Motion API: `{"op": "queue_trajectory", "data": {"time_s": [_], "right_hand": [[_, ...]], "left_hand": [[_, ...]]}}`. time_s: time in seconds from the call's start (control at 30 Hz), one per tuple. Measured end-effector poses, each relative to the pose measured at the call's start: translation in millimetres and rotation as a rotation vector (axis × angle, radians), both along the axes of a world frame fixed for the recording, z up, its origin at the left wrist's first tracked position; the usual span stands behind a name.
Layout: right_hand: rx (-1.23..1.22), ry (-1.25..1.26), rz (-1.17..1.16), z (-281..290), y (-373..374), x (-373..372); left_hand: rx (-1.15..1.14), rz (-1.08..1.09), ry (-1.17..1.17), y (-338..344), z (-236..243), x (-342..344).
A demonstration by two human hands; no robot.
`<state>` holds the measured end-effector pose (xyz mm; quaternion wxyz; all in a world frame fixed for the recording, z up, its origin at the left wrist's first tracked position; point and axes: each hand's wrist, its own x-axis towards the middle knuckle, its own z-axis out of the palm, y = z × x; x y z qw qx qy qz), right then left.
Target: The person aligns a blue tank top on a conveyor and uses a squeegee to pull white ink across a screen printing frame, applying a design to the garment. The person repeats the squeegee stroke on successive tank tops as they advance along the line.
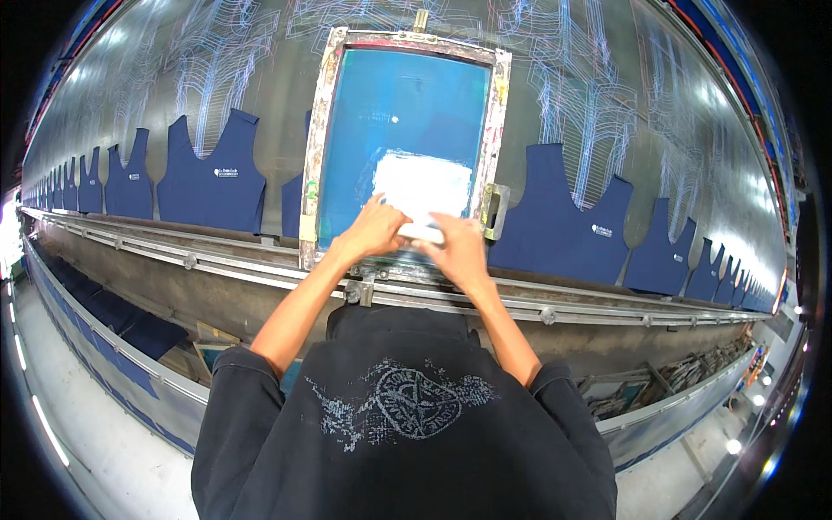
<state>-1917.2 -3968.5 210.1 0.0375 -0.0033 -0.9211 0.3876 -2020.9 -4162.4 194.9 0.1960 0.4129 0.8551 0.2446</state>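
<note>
One bare left hand (375, 228) and one bare right hand (459, 250) pinch one white, bar-shaped tool (422, 233) (the right blurs) over one blue mesh screen (381, 95) within one paint-flecked rectangular frame (497, 113). The screen bears one white, paint-like patch (425, 178). Navy fabric panels (212, 191) flank it, the farthest too small to count. A long grey-sided trough (186, 387) holds dark blue cloth (143, 329).

Screen-printing workshop: framed screen (399, 87), long table (284, 143), row of navy garment panels (208, 198).
</note>
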Motion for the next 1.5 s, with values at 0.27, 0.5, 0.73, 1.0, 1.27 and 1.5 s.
{"op": "queue_trajectory", "data": {"time_s": [0.27,0.5,0.73,1.0,1.27,1.5], "right_hand": [[-0.889,-0.441,-0.684,-41.2,101.3,-31.1],[-0.604,0.117,-0.889,-20.8,61.9,-49.5],[-0.643,0.172,-0.775,-60.0,-79.1,-105.3],[-0.639,0.228,-0.744,-90.3,-310.0,-193.7],[-0.301,0.084,-0.795,-75.3,-376.7,-227.7],[0.319,0.099,-0.472,-25.9,-372.0,-247.3]], "left_hand": [[-0.105,0.090,0.110,44.2,22.1,-73.3],[0.214,0.208,0.233,-38.2,16.0,69.5],[0.075,0.170,0.249,-174.1,11.5,22.6],[0.107,0.249,0.244,-400.7,13.4,-65.5],[0.028,0.169,0.103,-457.3,4.6,-110.2],[0.091,0.049,0.024,-442.7,3.4,-200.9]]}}
